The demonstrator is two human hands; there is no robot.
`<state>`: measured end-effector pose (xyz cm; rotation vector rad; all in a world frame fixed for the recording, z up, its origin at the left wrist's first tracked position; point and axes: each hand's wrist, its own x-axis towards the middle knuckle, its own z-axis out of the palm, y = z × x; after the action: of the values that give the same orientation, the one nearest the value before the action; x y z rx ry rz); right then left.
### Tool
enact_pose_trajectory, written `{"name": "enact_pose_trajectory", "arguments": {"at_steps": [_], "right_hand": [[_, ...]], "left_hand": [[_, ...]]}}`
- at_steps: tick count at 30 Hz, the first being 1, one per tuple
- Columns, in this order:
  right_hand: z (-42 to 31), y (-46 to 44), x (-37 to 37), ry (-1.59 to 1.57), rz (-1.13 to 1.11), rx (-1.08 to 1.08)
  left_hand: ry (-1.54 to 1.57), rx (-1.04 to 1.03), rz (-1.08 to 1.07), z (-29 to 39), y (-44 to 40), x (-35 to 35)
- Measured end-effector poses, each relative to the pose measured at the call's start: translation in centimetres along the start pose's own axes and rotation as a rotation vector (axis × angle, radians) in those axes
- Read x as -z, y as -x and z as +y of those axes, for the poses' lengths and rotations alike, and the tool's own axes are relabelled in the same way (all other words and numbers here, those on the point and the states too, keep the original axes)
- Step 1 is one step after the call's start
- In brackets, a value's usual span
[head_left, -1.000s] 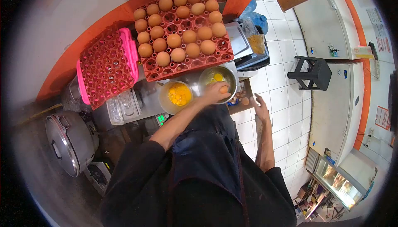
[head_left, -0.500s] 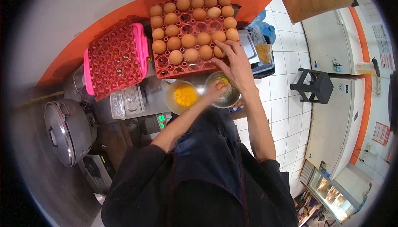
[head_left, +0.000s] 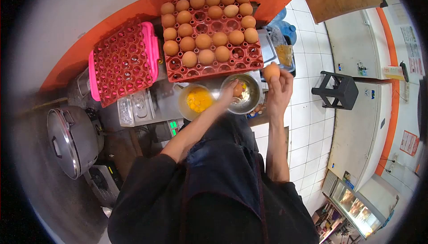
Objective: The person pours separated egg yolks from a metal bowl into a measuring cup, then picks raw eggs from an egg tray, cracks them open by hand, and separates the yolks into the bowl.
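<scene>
My right hand (head_left: 279, 89) is closed on a whole brown egg (head_left: 271, 71), held up just right of the steel bowl. Over the steel bowl (head_left: 257, 103), my left hand (head_left: 230, 91) holds a cracked egg (head_left: 238, 90), its brown shell against the fingers with some yellow yolk beside it. Whitish, clear egg white lies in the bowl below. To the left stands a jug (head_left: 182, 105) with several orange-yellow yolks (head_left: 198, 100) inside. Beyond both vessels, a red egg tray (head_left: 216, 69) carries several rows of brown eggs (head_left: 203, 41) among bare cups.
An empty red tray (head_left: 122, 68) rests on a pink container (head_left: 151, 50) at left. Steel pans (head_left: 141, 106), a scale with a green display (head_left: 173, 127) and a large lidded pot (head_left: 67, 141) stand nearer. Eggshells (head_left: 258, 110) lie beside the bowl. A black stool (head_left: 336, 90) stands on the right.
My right hand has taken an egg from the tray's near right side and moved right and toward me with it. My left hand stays over the steel bowl, shifted slightly left.
</scene>
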<state>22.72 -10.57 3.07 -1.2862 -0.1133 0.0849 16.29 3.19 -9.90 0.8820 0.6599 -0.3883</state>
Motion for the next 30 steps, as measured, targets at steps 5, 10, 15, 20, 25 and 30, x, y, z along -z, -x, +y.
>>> {"name": "enact_pose_trajectory", "arguments": {"at_steps": [5, 10, 15, 20, 25, 30], "right_hand": [[1.1, 4.2, 1.0, 0.350, 0.110, -0.048], [6.3, 7.0, 1.8, 0.680, -0.056, -0.032], [7.1, 7.1, 2.4, 0.388, -0.035, -0.157], [6.9, 6.9, 2.3, 0.404, -0.013, -0.098], [7.6, 7.0, 2.8, 0.276, 0.014, -0.168], [8.7, 7.1, 3.4, 0.243, -0.049, -0.183]], "left_hand": [[0.004, 0.049, 0.067, 0.2, 0.7, -1.4], [0.036, 0.033, -0.001, -1.6, -0.1, -1.9], [-0.033, 0.057, 0.058, -2.0, -0.1, -0.7], [0.003, 0.013, 0.078, -2.1, 0.3, -2.2], [-0.023, 0.053, 0.088, -2.6, 0.1, -1.3], [-0.004, 0.043, 0.077, -2.4, -0.3, -1.3]]}}
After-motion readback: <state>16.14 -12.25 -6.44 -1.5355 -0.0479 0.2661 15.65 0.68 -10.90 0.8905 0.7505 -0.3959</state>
